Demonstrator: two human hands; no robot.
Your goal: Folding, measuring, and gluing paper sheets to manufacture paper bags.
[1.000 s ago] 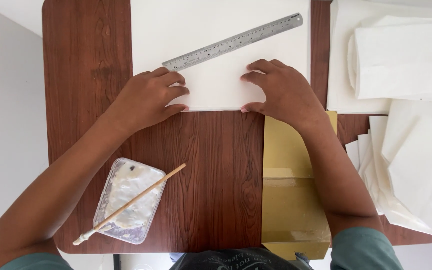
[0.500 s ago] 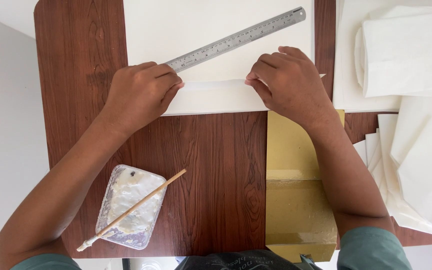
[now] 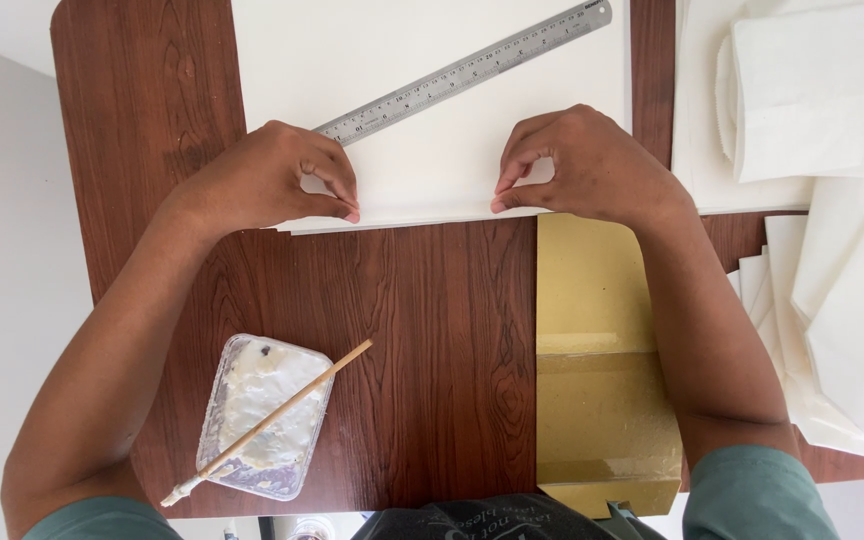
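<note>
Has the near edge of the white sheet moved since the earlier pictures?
Yes. The white sheet's near edge is now folded up, farther from the gold sheet, pinched by the left hand and right hand.

A clear rectangular plastic tub (white paste inside) sits near the table's front-left edge.

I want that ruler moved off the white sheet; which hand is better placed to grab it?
Probably the left hand: the near end of the metal ruler lies just above its knuckles on the white sheet. The right hand sits further from it.
</note>
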